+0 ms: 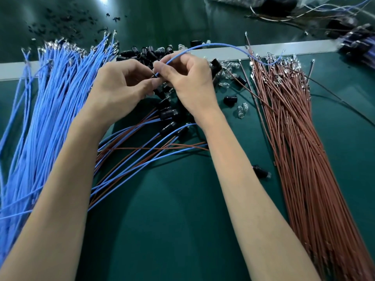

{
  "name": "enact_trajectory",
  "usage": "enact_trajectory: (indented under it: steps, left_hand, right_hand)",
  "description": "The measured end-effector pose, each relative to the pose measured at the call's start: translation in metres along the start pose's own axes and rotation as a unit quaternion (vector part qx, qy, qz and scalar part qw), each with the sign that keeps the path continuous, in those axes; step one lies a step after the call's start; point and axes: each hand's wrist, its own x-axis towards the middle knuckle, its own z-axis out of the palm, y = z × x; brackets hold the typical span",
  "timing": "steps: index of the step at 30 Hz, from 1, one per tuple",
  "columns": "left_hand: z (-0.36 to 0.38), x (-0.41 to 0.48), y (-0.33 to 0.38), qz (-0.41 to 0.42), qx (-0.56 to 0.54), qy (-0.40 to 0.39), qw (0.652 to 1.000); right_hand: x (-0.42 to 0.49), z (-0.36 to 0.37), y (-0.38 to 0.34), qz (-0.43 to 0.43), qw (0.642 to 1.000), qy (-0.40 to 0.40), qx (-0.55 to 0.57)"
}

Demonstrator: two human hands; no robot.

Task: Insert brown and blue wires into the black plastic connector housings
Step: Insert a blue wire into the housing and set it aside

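Working over the wired housings [168, 115] on the bench [182, 220], my left hand [121, 86] has its grip pinched round a black housing [155, 76]. My right hand [190, 82] pinches the blue wire [213, 44] at the housing's mouth. Next, I judge: push home squarely, then fetch from the brown wires [294, 149]. Loose housings [146, 52] lie beyond. No writing is legible.

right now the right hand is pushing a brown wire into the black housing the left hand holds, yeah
Not quite: the wire is blue, not brown. The head view shows the right hand pinching a blue wire, its end at the black housing that the left hand holds.
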Motion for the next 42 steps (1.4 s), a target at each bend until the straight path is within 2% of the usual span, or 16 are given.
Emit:
enact_trajectory:
  steps: [8,14,17,32,37,42]
  left_hand:
    - [0.0,-0.001,0.002,0.011,-0.026,-0.008,1.0]
    - [0.001,-0.001,0.002,0.019,-0.045,-0.018,0.999]
    - [0.0,-0.002,0.002,0.02,-0.049,-0.022,0.998]
    - [0.002,-0.005,0.007,0.013,-0.083,-0.031,0.996]
    - [0.002,-0.006,0.009,0.012,-0.094,-0.036,0.995]
    - [0.002,-0.006,0.01,0.01,-0.089,-0.038,0.995]
  right_hand:
    - [0.002,-0.003,-0.003,-0.003,0.993,0.117,0.026]
    - [0.001,-0.015,-0.005,0.026,0.996,-0.016,0.087]
    - [-0.001,-0.015,-0.008,0.023,0.992,-0.044,0.117]
    - [0.0,-0.015,-0.004,0.0,0.994,-0.053,0.091]
    - [0.001,-0.013,-0.003,0.004,0.993,-0.025,0.112]
    - [0.001,-0.01,-0.001,-0.007,0.998,-0.006,0.066]
